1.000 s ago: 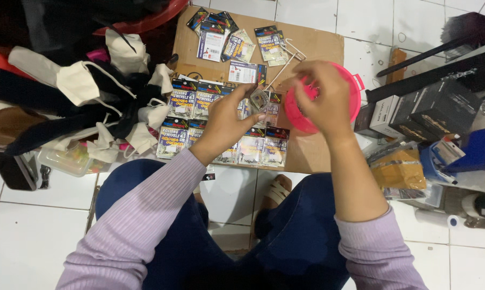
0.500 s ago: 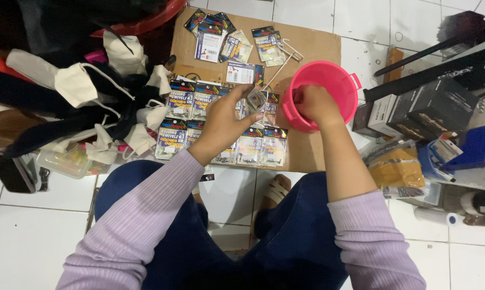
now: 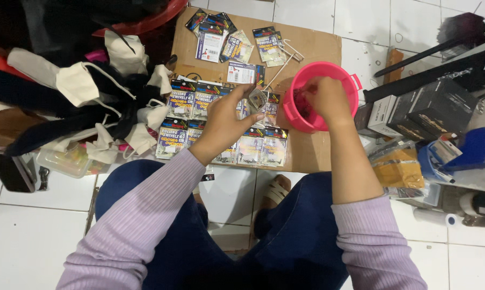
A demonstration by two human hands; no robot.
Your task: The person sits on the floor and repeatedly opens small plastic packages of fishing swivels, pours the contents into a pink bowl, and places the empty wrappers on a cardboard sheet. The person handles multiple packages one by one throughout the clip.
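Nearest, at 6 o'clock, dark blue trousers and lilac sleeves, with bare white floor tile open at 7 o'clock and a sandalled foot just below the near edge of a cardboard sheet. Further up, at centre, left hand raised over the sheet, thumb and fingertips pinched shut on a small clear packet. Beneath and around that hand, two rows of flat hook packets lying edge to edge, the lower row reaching almost to the cardboard's near edge. At 1 o'clock from the left hand, right hand dipped into a pink bucket, fingers curled inside its rim; whether anything is held, cannot tell. Bucket standing near the cardboard's right edge, with a strip of bare cardboard below it at 5 o'clock. At 3 o'clock, close against that edge, black boxes, a tan bag and a blue tool, leaving little room. At 9 o'clock, a heap of dark and cream cloth bags overlapping the cardboard's left edge. Farthest, at 12 o'clock, more loose packets scattered by the far edge, beside a bent wire hook.
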